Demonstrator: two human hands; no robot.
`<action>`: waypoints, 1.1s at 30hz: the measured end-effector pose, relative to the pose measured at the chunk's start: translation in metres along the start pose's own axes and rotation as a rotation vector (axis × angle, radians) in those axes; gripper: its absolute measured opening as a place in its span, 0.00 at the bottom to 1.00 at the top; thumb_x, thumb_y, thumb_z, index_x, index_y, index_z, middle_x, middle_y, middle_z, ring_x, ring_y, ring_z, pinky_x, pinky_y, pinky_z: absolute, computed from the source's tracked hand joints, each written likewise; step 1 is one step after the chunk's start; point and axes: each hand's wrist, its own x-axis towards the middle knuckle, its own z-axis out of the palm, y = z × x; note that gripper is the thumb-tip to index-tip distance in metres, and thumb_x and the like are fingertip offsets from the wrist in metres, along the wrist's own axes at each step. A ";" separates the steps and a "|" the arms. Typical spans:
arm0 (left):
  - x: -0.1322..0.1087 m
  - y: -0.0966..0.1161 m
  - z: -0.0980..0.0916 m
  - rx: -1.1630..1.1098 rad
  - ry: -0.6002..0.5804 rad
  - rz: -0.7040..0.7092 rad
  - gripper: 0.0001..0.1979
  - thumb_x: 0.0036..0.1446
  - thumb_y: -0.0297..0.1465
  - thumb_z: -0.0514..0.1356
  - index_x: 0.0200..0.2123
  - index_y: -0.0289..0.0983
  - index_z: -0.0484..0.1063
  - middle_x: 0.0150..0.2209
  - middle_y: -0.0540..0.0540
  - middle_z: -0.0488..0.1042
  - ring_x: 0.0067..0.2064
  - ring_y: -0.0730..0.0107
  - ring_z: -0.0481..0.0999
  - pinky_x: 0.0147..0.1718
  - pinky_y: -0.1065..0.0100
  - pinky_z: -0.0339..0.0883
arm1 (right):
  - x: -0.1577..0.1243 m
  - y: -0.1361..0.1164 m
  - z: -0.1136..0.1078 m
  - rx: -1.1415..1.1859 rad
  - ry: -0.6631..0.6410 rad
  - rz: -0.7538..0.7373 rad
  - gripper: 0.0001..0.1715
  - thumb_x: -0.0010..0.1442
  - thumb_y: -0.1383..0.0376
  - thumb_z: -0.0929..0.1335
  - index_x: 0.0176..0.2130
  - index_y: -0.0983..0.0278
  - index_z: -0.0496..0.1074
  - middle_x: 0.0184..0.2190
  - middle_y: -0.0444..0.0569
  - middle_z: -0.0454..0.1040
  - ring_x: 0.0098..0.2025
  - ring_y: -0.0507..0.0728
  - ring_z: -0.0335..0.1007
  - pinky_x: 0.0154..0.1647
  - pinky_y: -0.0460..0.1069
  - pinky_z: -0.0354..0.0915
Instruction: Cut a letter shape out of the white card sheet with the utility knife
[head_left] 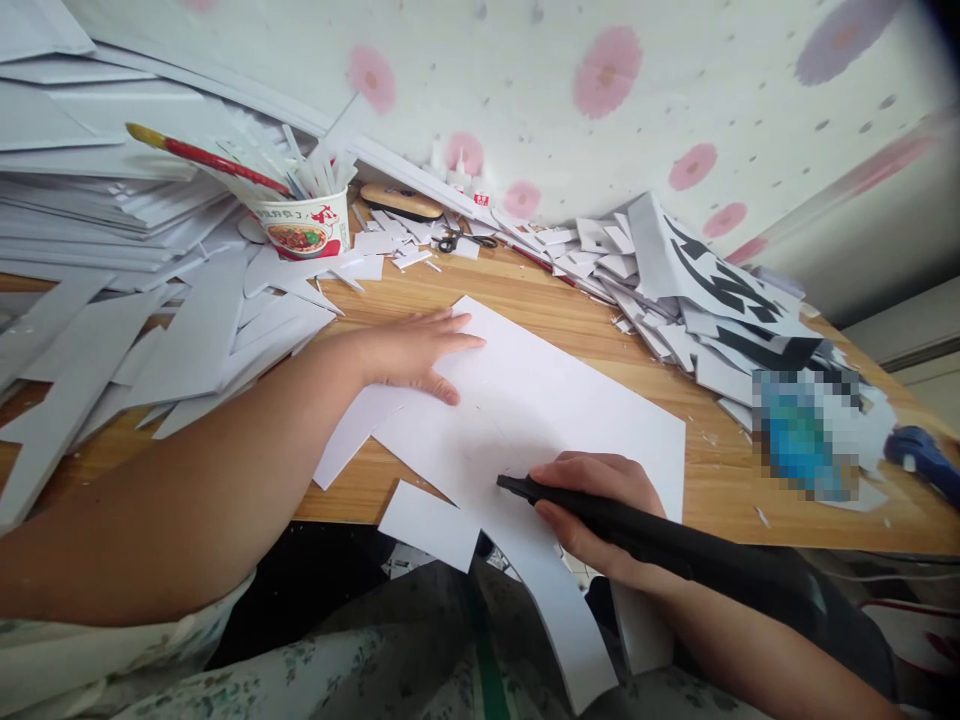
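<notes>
A large sheet of white foam board lies on the wooden table, its near end a curved strip hanging past the front edge. My left hand rests flat on the board's left part, fingers spread. In my right hand is a long black pen-shaped tool, gripped near its narrow front end. The tool's tip is at the board's surface, left of my right hand; whether it touches or cuts in is too small to tell. A small white offcut overhangs the table edge beside the curved strip.
Stacked white boards and cut pieces crowd the left. A paper cup holds strips and a brush. Black scissors lie at the back among scraps. More scraps and printed sheets pile up right, near a blue tool.
</notes>
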 end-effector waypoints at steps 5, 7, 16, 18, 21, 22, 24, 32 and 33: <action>0.001 -0.005 0.002 0.055 -0.019 0.035 0.44 0.51 0.60 0.56 0.66 0.57 0.40 0.71 0.51 0.28 0.71 0.45 0.25 0.65 0.39 0.24 | -0.004 0.003 -0.003 -0.049 -0.046 -0.066 0.12 0.59 0.70 0.67 0.44 0.62 0.70 0.25 0.44 0.72 0.24 0.51 0.66 0.24 0.46 0.58; 0.001 -0.006 0.003 0.061 -0.021 0.042 0.45 0.51 0.61 0.56 0.66 0.57 0.40 0.72 0.51 0.28 0.71 0.43 0.25 0.65 0.38 0.24 | -0.007 0.004 -0.005 -0.053 -0.048 -0.074 0.12 0.59 0.70 0.66 0.44 0.62 0.70 0.25 0.44 0.72 0.23 0.51 0.65 0.24 0.46 0.58; 0.000 -0.006 0.001 0.062 -0.040 0.047 0.45 0.51 0.60 0.56 0.66 0.57 0.39 0.71 0.51 0.27 0.71 0.44 0.25 0.65 0.38 0.25 | -0.009 0.011 -0.013 0.079 -0.087 -0.047 0.11 0.59 0.70 0.67 0.44 0.63 0.72 0.27 0.45 0.74 0.26 0.51 0.68 0.26 0.45 0.62; 0.000 -0.005 0.000 0.067 -0.042 0.038 0.45 0.51 0.59 0.56 0.66 0.58 0.39 0.72 0.52 0.28 0.71 0.44 0.25 0.65 0.38 0.25 | -0.009 0.013 -0.014 0.128 -0.100 -0.008 0.10 0.59 0.70 0.68 0.43 0.63 0.73 0.27 0.44 0.73 0.25 0.50 0.68 0.25 0.45 0.63; 0.000 -0.004 -0.001 0.073 -0.038 0.024 0.44 0.51 0.59 0.57 0.66 0.58 0.40 0.72 0.52 0.28 0.71 0.46 0.25 0.66 0.38 0.25 | -0.011 0.016 -0.013 0.181 -0.096 0.091 0.08 0.60 0.67 0.69 0.42 0.63 0.74 0.27 0.45 0.75 0.25 0.50 0.69 0.25 0.45 0.64; 0.000 -0.003 -0.001 0.074 -0.045 0.018 0.44 0.51 0.59 0.57 0.66 0.58 0.40 0.72 0.52 0.28 0.71 0.48 0.25 0.66 0.39 0.25 | -0.012 0.016 -0.012 0.199 -0.083 0.126 0.08 0.59 0.67 0.69 0.42 0.63 0.75 0.28 0.45 0.76 0.26 0.50 0.70 0.25 0.45 0.65; 0.000 -0.002 -0.003 0.076 -0.062 0.000 0.44 0.51 0.58 0.58 0.66 0.58 0.41 0.72 0.52 0.28 0.71 0.51 0.24 0.66 0.38 0.26 | -0.014 0.017 -0.010 0.247 -0.040 0.183 0.09 0.58 0.66 0.71 0.41 0.63 0.76 0.30 0.47 0.78 0.29 0.52 0.73 0.28 0.46 0.68; -0.015 0.043 -0.022 0.069 0.100 -0.128 0.34 0.46 0.40 0.70 0.58 0.48 0.66 0.70 0.43 0.48 0.71 0.45 0.42 0.65 0.34 0.32 | -0.005 0.024 -0.015 0.747 0.735 0.389 0.08 0.49 0.64 0.72 0.32 0.63 0.74 0.18 0.41 0.73 0.19 0.51 0.70 0.17 0.44 0.61; -0.026 0.057 -0.023 0.078 0.180 -0.148 0.29 0.48 0.36 0.68 0.56 0.45 0.70 0.69 0.42 0.50 0.70 0.46 0.44 0.66 0.37 0.33 | -0.005 0.026 -0.019 0.762 0.811 0.400 0.08 0.48 0.64 0.72 0.32 0.63 0.74 0.17 0.40 0.73 0.19 0.51 0.70 0.17 0.44 0.62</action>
